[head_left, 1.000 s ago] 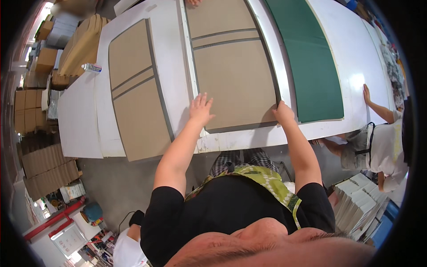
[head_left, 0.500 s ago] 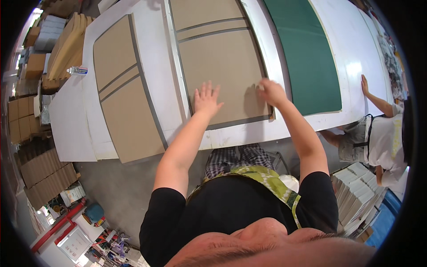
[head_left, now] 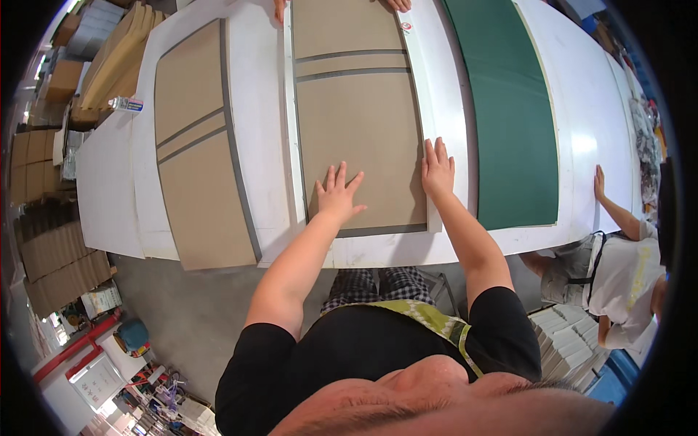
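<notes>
A tan board [head_left: 363, 160] with dark grey bands lies lengthwise before me on the white table. My left hand [head_left: 338, 195] rests flat on its near part, fingers spread, holding nothing. My right hand [head_left: 438, 173] is stretched along the board's right edge, pressing on a white strip [head_left: 422, 94] that runs beside that edge. Another white strip [head_left: 293, 123] lines the left edge. At the far end, a co-worker's hand [head_left: 397, 5] touches the board near the right strip, and another hand [head_left: 280, 10] is by the left strip.
A similar tan panel [head_left: 196, 174] lies to the left, a dark green panel [head_left: 509, 123] to the right. A small can [head_left: 126, 105] stands at the table's left edge. At the right, another person [head_left: 618, 269] leans a hand on the table. Stacked cardboard [head_left: 65, 254] stands at left.
My right hand, blurred and curled over the board before, now lies stretched on the right white strip, which covers the edge's dark band. Co-worker's hands have appeared at the far end.
</notes>
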Demonstrator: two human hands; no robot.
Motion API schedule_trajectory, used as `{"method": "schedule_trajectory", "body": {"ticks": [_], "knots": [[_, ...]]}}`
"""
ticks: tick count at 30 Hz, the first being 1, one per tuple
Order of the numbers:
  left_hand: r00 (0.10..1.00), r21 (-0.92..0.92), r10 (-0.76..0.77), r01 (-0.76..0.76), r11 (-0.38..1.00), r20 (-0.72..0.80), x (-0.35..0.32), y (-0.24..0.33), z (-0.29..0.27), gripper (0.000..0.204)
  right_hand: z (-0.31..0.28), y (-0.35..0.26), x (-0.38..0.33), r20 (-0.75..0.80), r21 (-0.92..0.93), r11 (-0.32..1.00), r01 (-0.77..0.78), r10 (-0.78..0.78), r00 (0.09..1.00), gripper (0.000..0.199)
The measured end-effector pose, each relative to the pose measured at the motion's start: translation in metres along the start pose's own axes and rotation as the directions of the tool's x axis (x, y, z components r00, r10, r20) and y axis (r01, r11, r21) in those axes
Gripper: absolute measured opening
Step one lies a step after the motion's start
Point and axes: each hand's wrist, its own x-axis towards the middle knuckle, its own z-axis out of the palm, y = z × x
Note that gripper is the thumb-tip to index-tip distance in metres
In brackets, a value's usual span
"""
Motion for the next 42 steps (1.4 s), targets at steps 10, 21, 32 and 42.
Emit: {"method": "schedule_trajectory", "body": {"ticks": [10,21,32,42], "knots": [[0.669,-0.465,-0.276,-0.117,0.878,-0.690,0.011,-0.131,0.050,0.057,-0.020,-0.024,-0.012,0.034,-0.124,0.990,0.067,-0.063,0.997,0.056],[0.777,-0.419,-0.439,0.250,0.873,-0.451,0.022,-0.089,0.068,0.058,-0.005,-0.077,-0.064,0.378,-0.092,0.817,0.569,-0.500,0.779,0.057],[0.748,-0.583,-0.471,0.139,0.800,-0.467,0.016,-0.101,0.070,0.063,-0.003,-0.077,-0.090,0.172,0.201,0.754,0.626,-0.656,0.735,0.031],[0.740,-0.627,-0.306,-0.196,0.754,-0.599,-0.144,-0.111,0.068,0.050,0.012,-0.075,-0.106,0.002,0.182,0.676,0.714,-0.726,0.688,0.013]]}}
